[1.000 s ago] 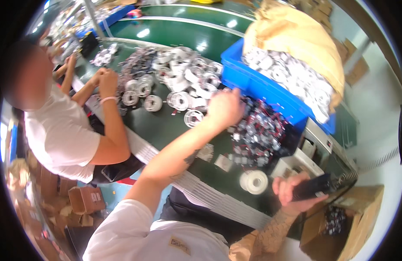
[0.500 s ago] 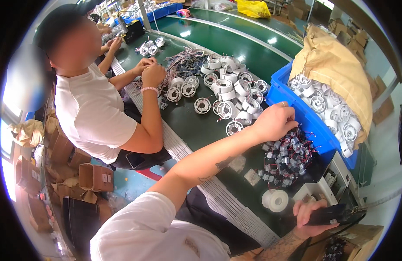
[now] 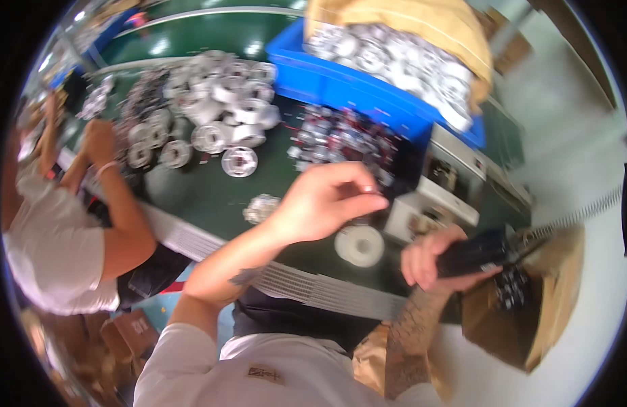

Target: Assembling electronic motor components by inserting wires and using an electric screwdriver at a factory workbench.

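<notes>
My left hand [image 3: 330,202] is raised over the bench with thumb and fingers pinched together. Whatever sits in the pinch is too small and blurred to make out. Just beyond it lies a heap of small grey motors [image 3: 340,136] with red wires. My right hand [image 3: 432,261] wraps around a black electric screwdriver [image 3: 479,253], which has a coiled cord [image 3: 578,214] at its back end. Between my hands, a white round spool [image 3: 359,245] rests on the bench. Beside it stands a small white machine [image 3: 456,159] with an opened front.
White round housings [image 3: 225,102] are piled at the far left. A blue crate [image 3: 354,85] holds more of them in a tan sack [image 3: 408,17]. A cardboard box [image 3: 530,319] stands at the right. A co-worker [image 3: 63,237] works on the left; a small clear bag [image 3: 261,208] lies nearby.
The view has swung right and down. My left hand has come away from the motor heap toward me, nearer my right hand. My right hand keeps its hold on the electric screwdriver.
</notes>
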`<state>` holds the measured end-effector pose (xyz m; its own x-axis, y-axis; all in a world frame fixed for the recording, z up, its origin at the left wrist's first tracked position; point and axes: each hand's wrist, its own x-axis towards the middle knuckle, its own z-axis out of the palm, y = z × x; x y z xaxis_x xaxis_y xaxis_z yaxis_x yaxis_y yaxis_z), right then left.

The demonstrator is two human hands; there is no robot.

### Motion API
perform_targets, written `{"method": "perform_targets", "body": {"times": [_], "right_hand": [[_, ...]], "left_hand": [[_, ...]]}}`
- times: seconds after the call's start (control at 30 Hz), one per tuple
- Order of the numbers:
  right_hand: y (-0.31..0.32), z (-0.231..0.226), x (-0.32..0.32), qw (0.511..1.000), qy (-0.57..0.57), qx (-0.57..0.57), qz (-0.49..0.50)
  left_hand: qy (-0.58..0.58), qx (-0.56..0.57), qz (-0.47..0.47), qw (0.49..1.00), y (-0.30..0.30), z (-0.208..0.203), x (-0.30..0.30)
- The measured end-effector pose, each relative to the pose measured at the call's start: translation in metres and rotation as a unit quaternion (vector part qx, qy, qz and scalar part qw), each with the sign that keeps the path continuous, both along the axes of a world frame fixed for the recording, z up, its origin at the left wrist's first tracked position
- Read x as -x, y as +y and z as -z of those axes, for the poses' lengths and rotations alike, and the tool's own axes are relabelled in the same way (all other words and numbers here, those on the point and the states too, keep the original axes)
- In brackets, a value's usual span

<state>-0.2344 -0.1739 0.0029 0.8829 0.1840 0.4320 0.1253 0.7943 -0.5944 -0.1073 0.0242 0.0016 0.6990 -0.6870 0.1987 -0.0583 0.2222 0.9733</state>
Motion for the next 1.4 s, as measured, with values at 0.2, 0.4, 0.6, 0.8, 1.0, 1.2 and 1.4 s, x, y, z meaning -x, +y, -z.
{"method": "perform_targets", "body": {"times": [0.2, 0.4, 0.6, 0.8, 1.0, 1.2, 1.4], "right_hand": [[0.004, -0.033, 0.005, 0.989, -0.039, -0.003, 0.146], [-0.003, -0.049, 0.008, 0.975, -0.058, 0.042, 0.210], [-0.001, -0.036, -0.002, 0.975, -0.042, 0.079, 0.201], [-0.008, -0.013, 0.000, 0.988, -0.006, 0.063, 0.143], [-0.006, -0.013, -0.006, 0.988, -0.007, 0.071, 0.138], [-0.007, -0.020, 0.001, 0.976, 0.003, 0.119, 0.181], [-0.006, -0.014, -0.001, 0.987, -0.004, 0.075, 0.145]], "left_hand": [[0.021, 0.017, 0.039, 0.999, -0.005, 0.002, 0.024], [-0.120, -0.080, -0.041, 0.989, -0.001, -0.001, 0.014], [-0.220, -0.131, -0.239, 0.937, -0.002, 0.008, -0.019], [-0.400, -0.148, -0.285, 0.858, -0.039, -0.042, -0.057], [-0.476, -0.394, -0.244, 0.748, -0.102, -0.047, -0.180], [-0.480, -0.425, -0.251, 0.725, -0.099, -0.053, -0.178], [-0.477, -0.214, -0.371, 0.768, -0.072, -0.047, -0.138]]}}
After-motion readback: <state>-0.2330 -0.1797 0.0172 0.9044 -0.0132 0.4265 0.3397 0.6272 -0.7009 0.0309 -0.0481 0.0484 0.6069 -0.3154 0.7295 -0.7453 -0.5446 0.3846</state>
